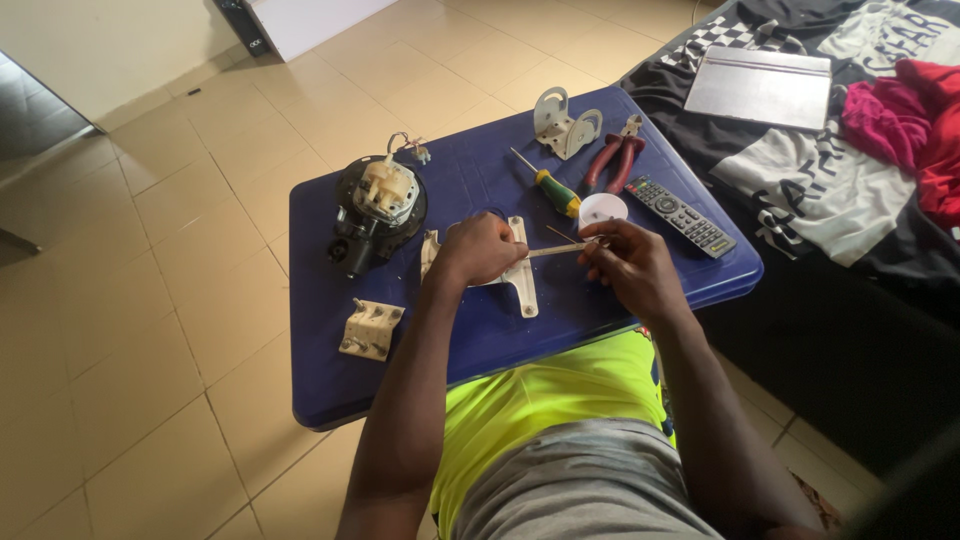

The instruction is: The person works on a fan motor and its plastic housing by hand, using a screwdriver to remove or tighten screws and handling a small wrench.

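My left hand (480,250) presses down on a white plastic bracket (523,285) lying on the blue plastic table (470,340). My right hand (632,268) grips a thin metal tool (560,249) whose tip points left toward the bracket under my left hand. A small round white container (602,208) sits just behind my right hand. What lies under my left palm is hidden.
On the table are a black motor with a white top (378,208), a small white terminal block (371,329), a green-handled screwdriver (548,185), red pliers (615,160), a white metal bracket (563,124) and a remote control (680,215). A bed with clothes and a laptop (762,85) stands right.
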